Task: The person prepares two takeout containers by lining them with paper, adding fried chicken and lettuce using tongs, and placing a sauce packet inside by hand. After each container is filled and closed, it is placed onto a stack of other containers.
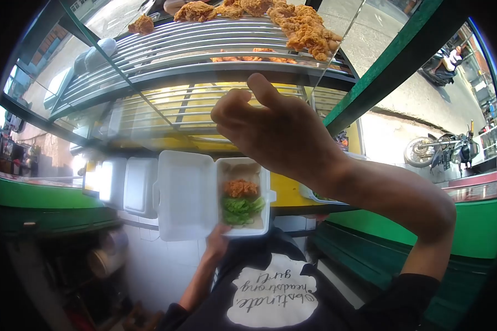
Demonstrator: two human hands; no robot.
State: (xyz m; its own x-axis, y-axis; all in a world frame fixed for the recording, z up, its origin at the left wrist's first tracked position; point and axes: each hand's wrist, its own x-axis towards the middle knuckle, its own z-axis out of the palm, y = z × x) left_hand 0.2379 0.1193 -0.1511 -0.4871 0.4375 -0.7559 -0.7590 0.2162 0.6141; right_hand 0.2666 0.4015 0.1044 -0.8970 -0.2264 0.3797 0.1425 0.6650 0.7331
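A white foam takeaway box (186, 193) lies with its lid folded out to the left. Inside its right half are a piece of fried chicken (241, 188) and some green lettuce (240, 211) on brown paper. My left hand (218, 238) grips the box's near edge, around the hinge; its fingertips are partly hidden. Above and beyond the box, my right hand (270, 118) is raised in front of the glass display case, fingers bent, a gap between two of them. Nothing shows in that hand, though its palm side is partly hidden.
Several pieces of fried chicken (309, 30) sit on the case's upper metal rack (204, 41). More foam boxes (140, 187) stand to the left. A clear container (315, 194) with greens lies under my right forearm. A green post (381, 60) rises at right; a motorcycle (444, 150) stands outside.
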